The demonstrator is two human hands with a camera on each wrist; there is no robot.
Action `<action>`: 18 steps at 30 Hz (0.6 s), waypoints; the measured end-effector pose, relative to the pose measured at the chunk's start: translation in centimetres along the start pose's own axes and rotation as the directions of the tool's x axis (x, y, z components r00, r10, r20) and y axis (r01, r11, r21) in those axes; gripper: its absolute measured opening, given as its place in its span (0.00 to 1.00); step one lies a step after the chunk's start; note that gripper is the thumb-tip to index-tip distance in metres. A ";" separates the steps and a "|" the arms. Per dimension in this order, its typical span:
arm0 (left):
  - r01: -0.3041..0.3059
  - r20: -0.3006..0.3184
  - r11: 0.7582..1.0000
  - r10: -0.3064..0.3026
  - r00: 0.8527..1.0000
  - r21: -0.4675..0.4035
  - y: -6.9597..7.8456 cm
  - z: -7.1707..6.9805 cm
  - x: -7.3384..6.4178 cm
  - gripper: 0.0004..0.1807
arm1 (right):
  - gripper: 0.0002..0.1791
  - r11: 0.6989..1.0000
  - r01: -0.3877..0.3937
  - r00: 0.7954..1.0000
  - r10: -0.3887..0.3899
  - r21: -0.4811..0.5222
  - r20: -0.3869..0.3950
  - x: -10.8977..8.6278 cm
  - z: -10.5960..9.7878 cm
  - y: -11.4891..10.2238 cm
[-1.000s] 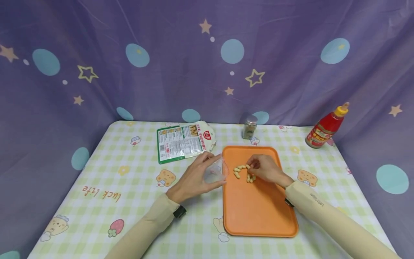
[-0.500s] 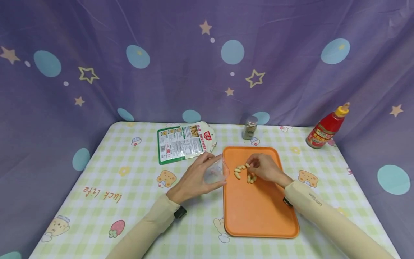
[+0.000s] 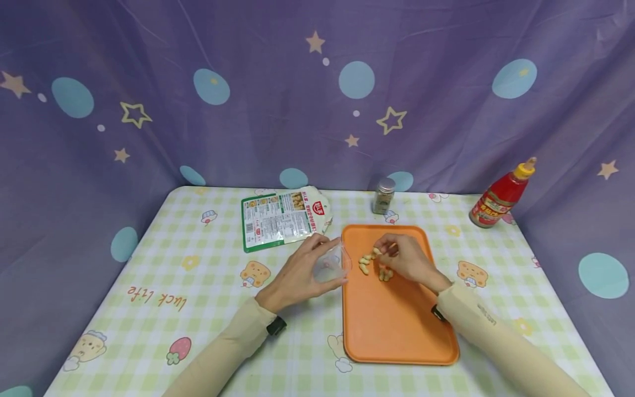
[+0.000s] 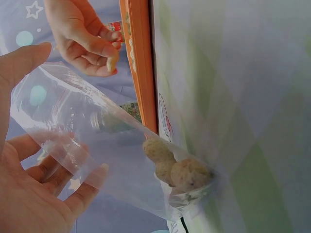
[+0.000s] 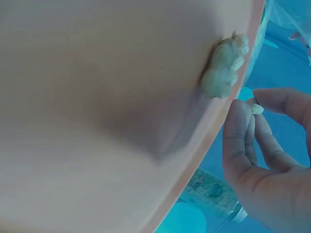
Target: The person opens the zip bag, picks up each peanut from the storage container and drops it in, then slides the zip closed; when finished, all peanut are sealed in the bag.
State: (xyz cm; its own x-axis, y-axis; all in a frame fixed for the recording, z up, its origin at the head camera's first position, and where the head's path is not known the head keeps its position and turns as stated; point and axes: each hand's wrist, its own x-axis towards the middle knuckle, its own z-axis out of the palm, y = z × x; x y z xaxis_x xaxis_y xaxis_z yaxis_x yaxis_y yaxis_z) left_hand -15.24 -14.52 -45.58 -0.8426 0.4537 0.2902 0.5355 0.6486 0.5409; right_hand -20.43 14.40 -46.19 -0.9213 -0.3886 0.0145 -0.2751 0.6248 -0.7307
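Note:
My left hand [image 3: 297,275] holds a clear plastic bag [image 3: 328,264] by its spread mouth, thumb on one side and fingers on the other, at the tray's left edge. In the left wrist view a few peanuts [image 4: 189,174] lie in the bottom of the bag. My right hand [image 3: 409,259] pinches a single peanut [image 5: 256,108] between thumb and fingertips, above the upper part of the orange tray [image 3: 397,325]. Several loose peanuts [image 3: 364,264] lie on the tray below, some partly hidden by the right hand in the head view.
A white and green printed food pouch [image 3: 278,218] lies flat behind the left hand. Behind the tray stands a small spice jar [image 3: 383,197] with a metallic lid. A red sauce bottle [image 3: 501,196] with a yellow cap is at the back right. A checked cloth [image 3: 208,336] covers the table.
My right hand has shifted slightly left and up with the pinched peanut, which has come away from the others. My left hand and the bag stay in place.

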 end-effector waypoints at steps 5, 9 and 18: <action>-0.002 0.000 1.000 0.002 1.000 -0.002 0.0 0.0 0.0 0.47 | 0.10 0.999 0.051 0.998 -0.051 0.011 -0.027 -0.4 0.2 -1.1; -0.001 -0.001 1.000 0.001 1.000 -0.002 0.0 0.0 0.0 0.47 | 0.11 0.997 0.075 0.997 -0.074 0.028 -0.034 -0.6 0.3 -2.3; -0.009 -0.007 1.000 0.009 1.000 -0.002 -0.1 0.1 0.0 0.47 | 0.12 0.988 0.132 0.990 -0.128 0.083 -0.053 -1.0 0.7 -4.1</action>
State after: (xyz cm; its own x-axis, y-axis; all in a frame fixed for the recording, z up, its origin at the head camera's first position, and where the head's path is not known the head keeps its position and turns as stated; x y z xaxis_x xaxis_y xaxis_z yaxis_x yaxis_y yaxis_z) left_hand -15.28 -14.54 -45.67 -0.8380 0.4552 0.3008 0.5431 0.6433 0.5396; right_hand -18.18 11.76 -43.74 -0.8916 -0.4294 0.1439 -0.3707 0.5093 -0.7767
